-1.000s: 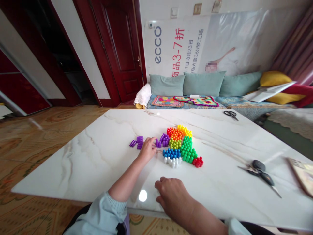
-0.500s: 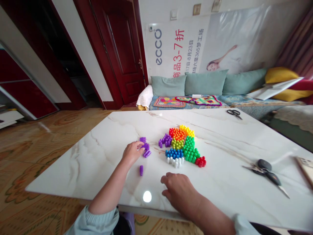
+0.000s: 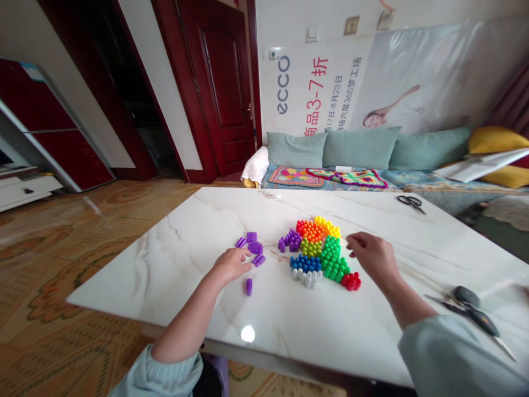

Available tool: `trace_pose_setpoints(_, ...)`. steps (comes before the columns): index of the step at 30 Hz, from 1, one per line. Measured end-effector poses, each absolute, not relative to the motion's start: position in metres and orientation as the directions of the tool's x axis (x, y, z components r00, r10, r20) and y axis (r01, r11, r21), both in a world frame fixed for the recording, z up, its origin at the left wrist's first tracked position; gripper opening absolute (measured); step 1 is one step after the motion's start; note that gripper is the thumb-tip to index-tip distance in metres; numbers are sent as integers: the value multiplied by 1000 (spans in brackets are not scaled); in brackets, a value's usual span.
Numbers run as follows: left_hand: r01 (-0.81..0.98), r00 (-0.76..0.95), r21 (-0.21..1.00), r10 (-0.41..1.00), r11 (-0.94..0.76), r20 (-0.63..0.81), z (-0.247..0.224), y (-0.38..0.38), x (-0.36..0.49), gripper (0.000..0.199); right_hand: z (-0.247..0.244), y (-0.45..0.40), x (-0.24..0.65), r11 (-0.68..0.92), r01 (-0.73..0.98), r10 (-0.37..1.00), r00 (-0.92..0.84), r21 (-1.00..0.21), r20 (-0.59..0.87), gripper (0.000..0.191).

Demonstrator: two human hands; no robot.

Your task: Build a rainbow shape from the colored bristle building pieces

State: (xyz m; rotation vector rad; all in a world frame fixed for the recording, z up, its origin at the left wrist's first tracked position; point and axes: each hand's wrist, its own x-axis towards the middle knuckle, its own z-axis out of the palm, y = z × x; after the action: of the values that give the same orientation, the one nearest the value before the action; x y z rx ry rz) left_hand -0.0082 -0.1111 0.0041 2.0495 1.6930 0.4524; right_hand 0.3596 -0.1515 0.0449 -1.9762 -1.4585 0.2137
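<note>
My left hand [image 3: 231,266] reaches to a loose group of purple pegs [image 3: 253,247] lying on the table. Its thumb and fingertips are apart at the near edge of this group, and I see nothing held between them. A single purple peg [image 3: 249,286] lies closer to me. Standing upright in colour blocks are purple pegs [image 3: 292,240], orange pegs [image 3: 311,231], yellow pegs [image 3: 328,226], olive pegs [image 3: 309,247], blue pegs [image 3: 306,263], white pegs [image 3: 308,277], green pegs [image 3: 332,253] and red pegs [image 3: 351,281]. Right of them hovers my right hand [image 3: 374,256], fingers loosely bent, nothing visible in it.
The white marble-patterned table [image 3: 173,275] carries black-handled scissors [image 3: 410,203] at the far right. Nearer on the right lie a black tool with a blade [image 3: 483,321] and a dark rounded object [image 3: 467,296]. Behind the table stands a sofa with green cushions [image 3: 361,149].
My right hand has moved from the near side of the pegs to their right. My left hand stays by the purple pegs, its fingertips slightly nearer me. The view has shifted left.
</note>
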Motion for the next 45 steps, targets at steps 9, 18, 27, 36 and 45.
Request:
trace_pose_setpoints(9,826,451,475,861,-302,-237,18,-129,-5,49,-13,-146,433,-471,789,876,471,-394,-104,22)
trace_pose_setpoints(18,794,482,477,869,-377,-115,4,-128,19,19,-21,-141,432,-461,824,884,457,-328,-95,23)
trace_pose_setpoints(27,619,328,697,925,-363,190,-15,-112,51,24,-12,-151,426,-486,792,865,496,-371,-75,24)
trace_pose_setpoints(36,374,335,888,932,-265,137,3,-124,71,13,33,-154,349,101,846,920,121,-524,373,25)
trace_pose_setpoints(45,86,381,994,924,-66,28,0,-128,80,21,41,-175,261,480,749,877,-401,-457,264,30)
